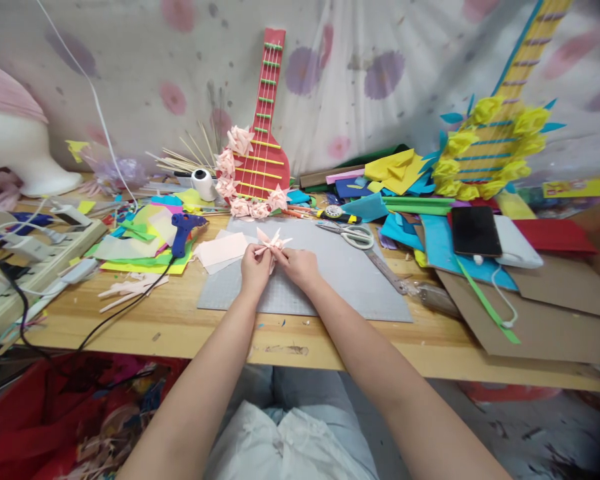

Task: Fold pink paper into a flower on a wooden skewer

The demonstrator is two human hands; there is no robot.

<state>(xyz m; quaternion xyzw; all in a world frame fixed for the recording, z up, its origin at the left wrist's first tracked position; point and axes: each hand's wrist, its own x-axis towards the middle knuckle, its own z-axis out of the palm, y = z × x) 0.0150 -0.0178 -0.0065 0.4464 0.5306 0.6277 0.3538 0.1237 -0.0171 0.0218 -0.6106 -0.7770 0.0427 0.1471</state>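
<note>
Both hands pinch a pale pink paper flower (274, 241) with pointed petals, held over the grey cutting mat (325, 293). My left hand (255, 270) is closed on its left side and my right hand (300, 265) on its right; the fingers partly hide the flower's lower part. Just left of my left hand lie pale pink paper sheets (223, 249). Behind the mat leans a red paper lute shape (264, 157) with strings and pink paper flowers along its left side. Scissors (355, 236) with pale handles rest on the mat's upper right.
At left, a blue glue gun (183, 233) sits on coloured paper, its black cord running off the table edge near a power strip (75, 247). A metal ruler (386, 272), a tablet-like black device (477, 231) and cardboard (530, 327) lie right. A yellow-flowered instrument shape (503, 137) stands behind.
</note>
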